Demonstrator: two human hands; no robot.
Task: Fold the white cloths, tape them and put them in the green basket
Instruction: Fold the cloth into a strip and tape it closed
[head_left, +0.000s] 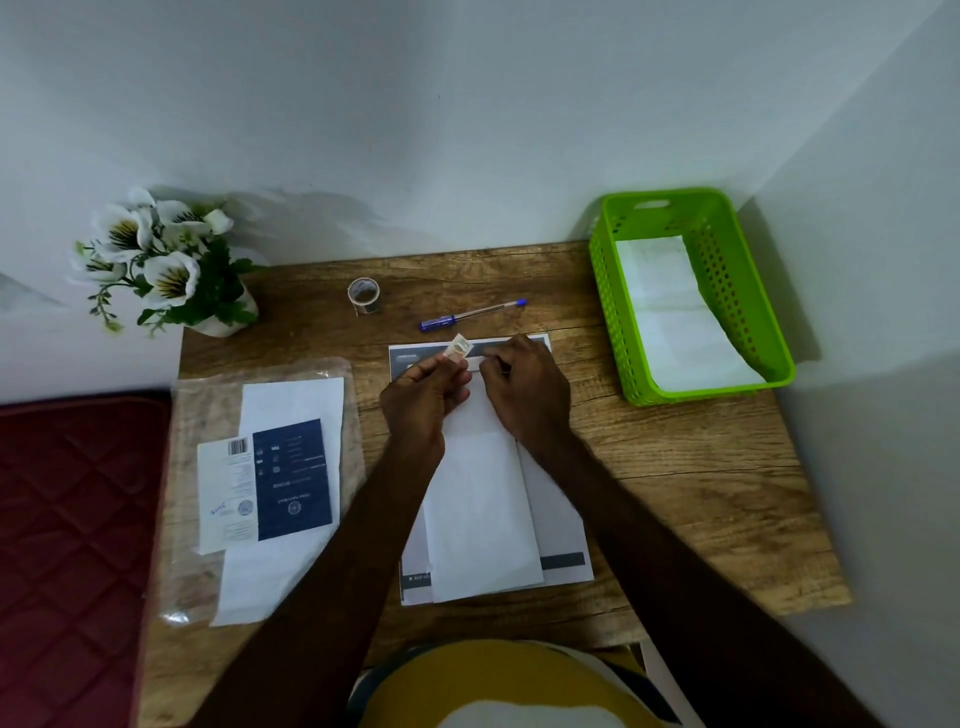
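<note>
A folded white cloth lies lengthwise on a printed sheet in the middle of the wooden table. My left hand pinches a short piece of tape above the cloth's far end. My right hand rests with curled fingers on that far end, and its fingertips are hidden. The tape roll stands upright at the back of the table. The green basket sits at the back right with a folded white cloth inside it.
A blue pen lies between the tape roll and my hands. A clear plastic pack with white cloth and a dark label lies at the left. A pot of white flowers stands at the back left corner. A maroon cushion borders the table's left.
</note>
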